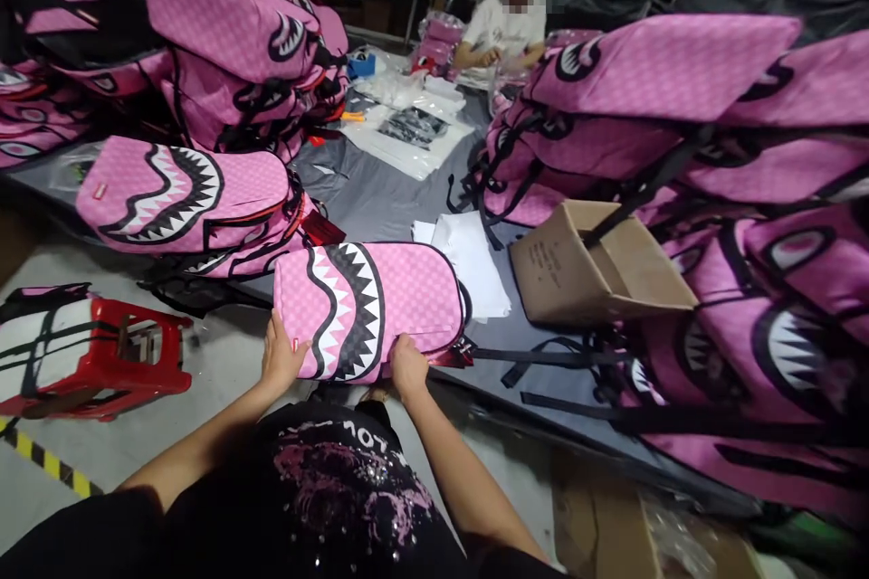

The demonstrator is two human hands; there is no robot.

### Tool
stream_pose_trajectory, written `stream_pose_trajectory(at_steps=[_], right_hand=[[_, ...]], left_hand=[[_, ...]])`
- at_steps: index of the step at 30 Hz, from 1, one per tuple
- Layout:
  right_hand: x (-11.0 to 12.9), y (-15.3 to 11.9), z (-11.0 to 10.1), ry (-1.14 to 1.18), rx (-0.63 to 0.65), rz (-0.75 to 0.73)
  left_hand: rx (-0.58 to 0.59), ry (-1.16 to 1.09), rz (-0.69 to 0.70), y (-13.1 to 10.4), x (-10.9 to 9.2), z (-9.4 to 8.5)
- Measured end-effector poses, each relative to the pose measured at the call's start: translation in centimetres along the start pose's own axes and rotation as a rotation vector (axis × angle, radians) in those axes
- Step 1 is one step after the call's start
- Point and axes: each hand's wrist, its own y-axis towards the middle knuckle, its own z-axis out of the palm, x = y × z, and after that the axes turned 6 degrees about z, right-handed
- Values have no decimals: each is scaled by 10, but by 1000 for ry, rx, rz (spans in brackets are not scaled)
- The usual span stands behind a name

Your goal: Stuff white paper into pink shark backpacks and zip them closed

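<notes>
A pink checkered backpack (421, 289) with a shark-mouth print lies on its back at the table's near edge, its front panel facing up. My left hand (281, 355) grips its left end, thumb on top near a small red label. On the near side, my right hand (409, 366) is closed on the backpack's edge, and its fingertips are hidden underneath. A red tag (456, 356) hangs by the right end. Just beyond my left hand lies another pink backpack (258, 176) with the same print.
Pink backpacks are piled at the left (210, 9) and right (665, 63). An open cardboard box (557, 267) stands right of white paper sheets (475, 267). A red stool (136, 353) is at the left. Across the table (380, 199) sits a person (506, 27) in a white shirt.
</notes>
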Motion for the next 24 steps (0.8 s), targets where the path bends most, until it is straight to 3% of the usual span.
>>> stream_pose_trajectory(at_steps=[10, 15, 17, 20, 24], right_hand=[[-28, 1, -1, 9, -15, 18], [-85, 28, -31, 115, -315, 353], [-95, 34, -35, 182, -363, 470], [-89, 16, -17, 348, -310, 396], [-72, -37, 33, 715, -235, 307]], left_hand=[[12, -101, -83, 0, -9, -3], [38, -140, -115, 0, -20, -1], [55, -178, -102, -2, -27, 3], [82, -234, -111, -3, -38, 9], [86, -260, -136, 0, -44, 9]])
